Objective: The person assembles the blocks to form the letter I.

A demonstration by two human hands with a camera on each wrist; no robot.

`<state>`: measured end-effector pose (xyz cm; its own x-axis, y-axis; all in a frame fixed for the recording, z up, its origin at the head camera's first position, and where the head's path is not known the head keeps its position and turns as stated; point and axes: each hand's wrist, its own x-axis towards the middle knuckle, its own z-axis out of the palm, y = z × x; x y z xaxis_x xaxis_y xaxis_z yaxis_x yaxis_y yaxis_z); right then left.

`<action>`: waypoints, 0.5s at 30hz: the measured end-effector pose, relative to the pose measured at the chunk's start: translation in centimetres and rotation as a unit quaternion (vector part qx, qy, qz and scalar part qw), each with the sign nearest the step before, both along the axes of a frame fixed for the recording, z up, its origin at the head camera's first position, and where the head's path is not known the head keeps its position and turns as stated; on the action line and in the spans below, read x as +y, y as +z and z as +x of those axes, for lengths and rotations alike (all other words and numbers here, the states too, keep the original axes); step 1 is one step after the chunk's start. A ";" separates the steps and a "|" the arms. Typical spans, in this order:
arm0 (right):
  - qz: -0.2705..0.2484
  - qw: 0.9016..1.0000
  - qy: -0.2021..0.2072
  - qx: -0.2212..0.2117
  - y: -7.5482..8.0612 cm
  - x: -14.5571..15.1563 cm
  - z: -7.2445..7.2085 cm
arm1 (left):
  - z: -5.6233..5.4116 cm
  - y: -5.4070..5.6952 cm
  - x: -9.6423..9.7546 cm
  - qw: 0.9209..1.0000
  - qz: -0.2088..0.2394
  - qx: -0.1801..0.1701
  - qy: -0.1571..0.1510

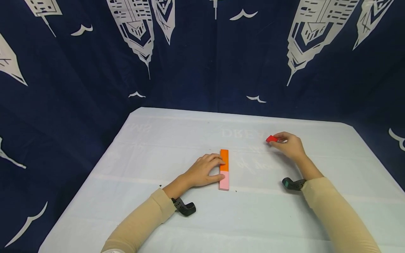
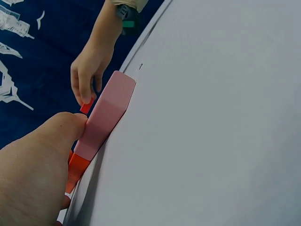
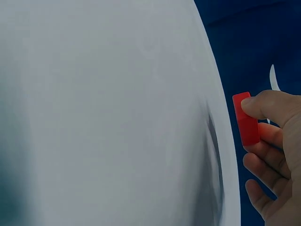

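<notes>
Two flat blocks, an orange block (image 1: 224,155) and a pink block (image 1: 224,184), lie end to end in a line on the white table. My left hand (image 1: 204,171) rests at their left side, its fingertips on the orange one and its thumb touching the pink one. In the left wrist view the thumb lies against the side of the pink block (image 2: 108,113); most of the other fingers are hidden. Farther right and back, my right hand (image 1: 289,146) pinches a small red block (image 1: 271,138) between thumb and fingers. The right wrist view shows the red block (image 3: 246,120) from close up.
A white cloth covers the table (image 1: 253,218), with faint lettering showing on it. Behind hangs a dark blue curtain (image 1: 196,70) with pale building and bird prints. Tiny dark specks dot the cloth near the left hand. Each wrist wears a black band.
</notes>
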<state>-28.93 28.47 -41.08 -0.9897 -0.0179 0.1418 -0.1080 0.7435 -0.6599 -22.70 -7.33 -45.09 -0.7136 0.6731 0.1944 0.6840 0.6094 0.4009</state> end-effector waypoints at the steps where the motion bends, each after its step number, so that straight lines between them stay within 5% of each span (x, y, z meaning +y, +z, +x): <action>1: -0.001 1.000 0.001 0.000 0.0 -0.1 0.0 | 0.0 0.0 0.0 1.000 -0.001 -0.001 0.000; 15: -0.006 1.000 0.021 -0.003 -0.3 -2.2 -0.1 | 0.1 0.0 0.0 1.000 0.005 -0.001 -0.002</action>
